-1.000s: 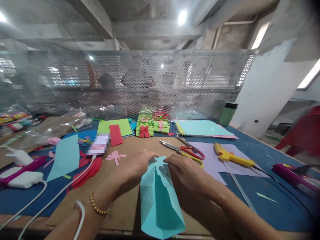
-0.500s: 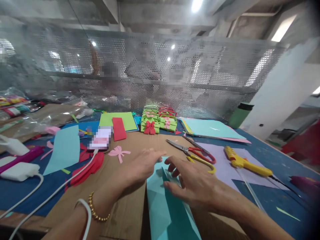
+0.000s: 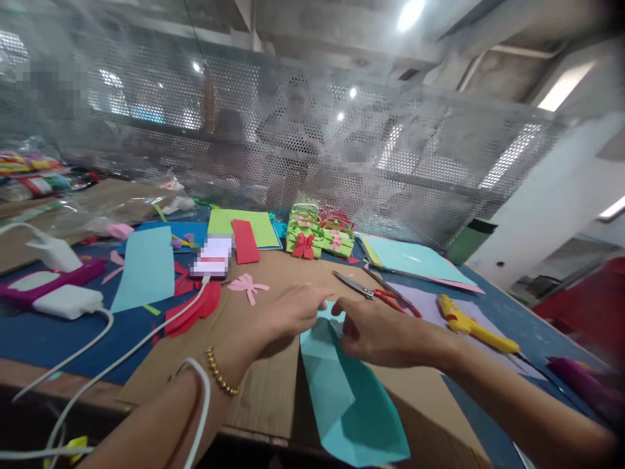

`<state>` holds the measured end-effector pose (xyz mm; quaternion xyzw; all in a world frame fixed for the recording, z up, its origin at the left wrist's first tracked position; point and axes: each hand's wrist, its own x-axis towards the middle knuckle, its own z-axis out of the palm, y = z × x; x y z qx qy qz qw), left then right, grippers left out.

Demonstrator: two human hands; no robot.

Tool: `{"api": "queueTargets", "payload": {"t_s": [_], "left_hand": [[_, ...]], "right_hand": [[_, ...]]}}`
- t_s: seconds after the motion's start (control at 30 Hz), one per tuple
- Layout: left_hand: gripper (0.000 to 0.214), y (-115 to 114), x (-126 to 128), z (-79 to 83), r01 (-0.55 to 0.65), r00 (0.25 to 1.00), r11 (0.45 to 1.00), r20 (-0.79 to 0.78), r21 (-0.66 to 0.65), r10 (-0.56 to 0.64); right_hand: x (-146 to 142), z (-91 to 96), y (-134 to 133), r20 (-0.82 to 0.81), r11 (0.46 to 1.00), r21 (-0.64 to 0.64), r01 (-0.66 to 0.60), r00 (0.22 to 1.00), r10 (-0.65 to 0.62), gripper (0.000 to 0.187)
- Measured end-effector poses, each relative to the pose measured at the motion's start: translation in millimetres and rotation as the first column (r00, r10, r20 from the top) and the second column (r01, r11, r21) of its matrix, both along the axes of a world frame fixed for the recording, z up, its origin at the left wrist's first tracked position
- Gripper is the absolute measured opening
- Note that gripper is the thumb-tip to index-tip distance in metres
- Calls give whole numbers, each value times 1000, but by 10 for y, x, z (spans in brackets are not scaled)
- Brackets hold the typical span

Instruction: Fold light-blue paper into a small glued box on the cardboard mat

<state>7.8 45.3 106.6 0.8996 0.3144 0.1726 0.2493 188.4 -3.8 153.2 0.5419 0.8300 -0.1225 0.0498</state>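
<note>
A long folded sheet of turquoise paper (image 3: pixel 336 384) lies on brown cardboard, its near end reaching past the table edge. My left hand (image 3: pixel 297 311), with a gold bead bracelet on the wrist, is at the far end of the paper, fingers together and gripping its left edge. My right hand (image 3: pixel 364 329) is curled in, thumb and fingers closed on the paper's right side near the far end. The exact finger contact is partly hidden. Just beyond my right hand lie red-handled scissors (image 3: pixel 375 292). A pink paper bow (image 3: pixel 248 285) is left of my hands.
Small green paper bags (image 3: pixel 305 238) with bows stand at the back. A phone (image 3: pixel 212 255) with a white cable, red paper pieces (image 3: pixel 195 309) and a purple power strip (image 3: pixel 88 272) are left. A yellow glue gun (image 3: pixel 473 326) and stacked coloured sheets (image 3: pixel 415 257) are right.
My right hand's fingers have curled in from a spread pose onto the paper. The paper's near end shows more. The view has tilted and shifted.
</note>
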Motion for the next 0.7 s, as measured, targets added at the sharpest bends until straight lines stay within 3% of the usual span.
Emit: {"api": "queueTargets", "payload": {"t_s": [0.27, 0.4, 0.57, 0.7], "left_hand": [[44, 11, 35, -58, -59, 992, 991, -105, 119, 72], [40, 34, 46, -57, -87, 984, 989, -143, 120, 104], [34, 71, 46, -55, -48, 997, 998, -58, 48, 51], [31, 108, 69, -115, -75, 997, 995, -12, 65, 76]], "right_hand": [[-105, 120, 157, 131, 995, -87, 44, 991, -32, 48], [-84, 126, 300, 171, 991, -124, 56, 985, -34, 47], [30, 41, 505, 157, 954, -290, 74, 987, -29, 39], [104, -26, 589, 128, 947, -313, 78, 991, -39, 30]]}}
